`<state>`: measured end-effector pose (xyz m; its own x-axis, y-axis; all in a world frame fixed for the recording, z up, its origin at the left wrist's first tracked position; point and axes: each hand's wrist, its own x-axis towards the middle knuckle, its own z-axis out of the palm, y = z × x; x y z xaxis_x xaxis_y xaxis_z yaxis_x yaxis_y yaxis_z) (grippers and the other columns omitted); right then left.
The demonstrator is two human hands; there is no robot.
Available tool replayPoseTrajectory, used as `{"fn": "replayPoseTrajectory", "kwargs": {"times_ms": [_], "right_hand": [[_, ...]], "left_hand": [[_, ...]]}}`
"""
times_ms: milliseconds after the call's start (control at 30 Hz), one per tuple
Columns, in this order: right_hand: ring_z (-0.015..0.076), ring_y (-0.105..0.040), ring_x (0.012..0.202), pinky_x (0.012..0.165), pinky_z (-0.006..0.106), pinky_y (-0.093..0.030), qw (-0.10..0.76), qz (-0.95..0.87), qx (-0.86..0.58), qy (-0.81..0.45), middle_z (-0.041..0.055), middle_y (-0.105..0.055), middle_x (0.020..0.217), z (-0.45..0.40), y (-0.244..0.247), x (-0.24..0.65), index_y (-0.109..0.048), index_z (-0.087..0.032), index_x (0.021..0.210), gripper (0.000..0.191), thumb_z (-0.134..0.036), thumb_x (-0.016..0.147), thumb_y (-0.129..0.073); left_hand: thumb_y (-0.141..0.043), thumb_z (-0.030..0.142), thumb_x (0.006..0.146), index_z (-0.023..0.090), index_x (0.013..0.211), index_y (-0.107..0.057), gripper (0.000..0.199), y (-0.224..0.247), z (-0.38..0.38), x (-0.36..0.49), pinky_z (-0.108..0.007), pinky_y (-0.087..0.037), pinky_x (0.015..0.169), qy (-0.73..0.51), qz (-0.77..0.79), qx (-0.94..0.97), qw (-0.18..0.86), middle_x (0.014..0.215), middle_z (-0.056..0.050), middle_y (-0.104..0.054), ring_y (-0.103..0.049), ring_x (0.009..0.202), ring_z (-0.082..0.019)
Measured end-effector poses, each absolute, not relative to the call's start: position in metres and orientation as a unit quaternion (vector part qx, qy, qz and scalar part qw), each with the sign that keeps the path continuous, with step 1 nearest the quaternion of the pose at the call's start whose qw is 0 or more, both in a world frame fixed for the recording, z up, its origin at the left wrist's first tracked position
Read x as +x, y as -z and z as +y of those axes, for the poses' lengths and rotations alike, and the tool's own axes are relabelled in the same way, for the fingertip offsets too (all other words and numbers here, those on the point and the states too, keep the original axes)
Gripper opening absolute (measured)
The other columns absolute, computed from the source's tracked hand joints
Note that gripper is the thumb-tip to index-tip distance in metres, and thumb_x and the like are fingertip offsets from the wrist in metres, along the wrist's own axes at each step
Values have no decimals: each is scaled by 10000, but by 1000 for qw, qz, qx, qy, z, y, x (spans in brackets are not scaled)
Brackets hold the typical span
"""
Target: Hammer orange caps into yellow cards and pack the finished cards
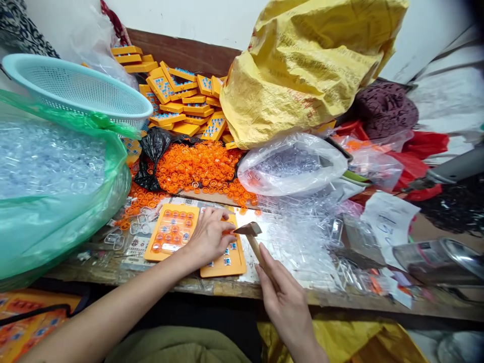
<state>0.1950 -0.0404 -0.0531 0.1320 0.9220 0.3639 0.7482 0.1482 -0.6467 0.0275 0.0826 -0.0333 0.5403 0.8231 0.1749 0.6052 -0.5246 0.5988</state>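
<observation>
My right hand [282, 290] is wrapped round the wooden handle of a small hammer [254, 242]. Its metal head is tilted over the right edge of an orange-yellow board [223, 267], close to my left fingertips. My left hand [209, 234] reaches across that board with bent fingers pressed together near its surface; whatever they pinch is hidden. Small clear squares with blue centres sit in the board's lower part. Beside it on the left lies another orange-yellow board [176, 209], carrying rows of orange rings and a few blue-centred pieces.
Behind the boards spreads a heap of orange rings [196, 166]. Stacked boards [185, 101] and a yellow sack [302, 70] stand farther back. A green bag [109, 186] of clear pieces and a blue basket [75, 96] fill the left; a white bag [257, 186] and loose clear plastic lie right.
</observation>
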Motion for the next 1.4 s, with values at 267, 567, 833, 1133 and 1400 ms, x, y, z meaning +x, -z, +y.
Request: {"fn": "replayPoseTrajectory", "kwargs": {"times_ms": [267,567,833,1133,1400], "right_hand": [[174,-689,919,760,233,-536,386,-681,-619,-70,64,-701,1066,-38,34,192,-471,-266,1365,480,-131,905,-486],[236,-643,1059,852,319,-543,432,-526,-702,-209,74,-665,1193,-40,51,197,-600,-226,1255,426,-344,847,-576],[80,-486,420,375,201,-404,563,-335,-699,-287,5,-670,723,-37,59,194,-441,-188,1385,696,-427,773,-671],[129,-596,527,430,230,-485,550,-377,-698,-263,40,-703,793,-37,62,198,-490,-197,1352,603,-401,803,-635],[266,-603,1132,953,403,-496,470,-487,-697,-237,96,-630,1250,-22,48,196,-598,-175,1255,477,-373,821,-600]], "left_hand": [[-632,312,810,243,936,-748,184,31,84,27,-442,-409,910,-194,448,836,251,1153,-63,-596,-451,1042,-270],[-621,346,820,231,976,-734,224,27,84,24,-425,-401,887,-203,437,839,253,1180,-70,-611,-452,1051,-268],[-582,108,774,127,655,-702,170,15,103,79,-451,-395,822,-101,371,898,215,759,-143,-706,-578,891,-294],[-573,154,786,155,1100,-588,314,12,131,37,-307,-489,778,-215,429,808,341,920,-57,-684,-634,830,-171],[-580,95,734,150,1190,-540,461,23,116,29,-338,-495,796,-204,399,826,342,879,-54,-686,-641,840,-197]]}}
